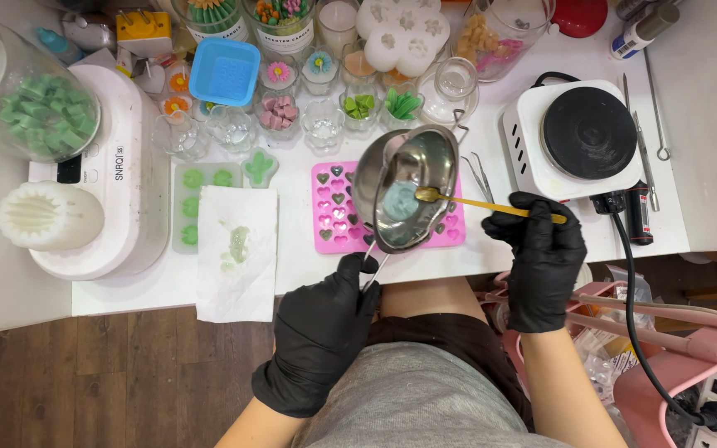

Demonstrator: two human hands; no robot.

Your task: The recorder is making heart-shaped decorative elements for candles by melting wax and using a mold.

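Note:
My left hand (325, 319), in a black glove, grips the wire handle of a small steel pouring pot (404, 195) and holds it tilted over a pink heart-shaped silicone mould (329, 211). Pale blue-grey liquid sits inside the pot. My right hand (541, 257), also gloved in black, holds a thin gold spoon (475, 202) whose bowl rests at the pot's rim. Several of the mould's hearts are filled with dark greenish-grey wax.
A white hot plate (574, 137) stands at the right, with tweezers (481, 174) beside it. A green-filled mould (188, 203) and stained paper towel (238, 249) lie left. Small glass cups, a blue mould (224, 70) and jars crowd the back. A white appliance (122, 174) sits far left.

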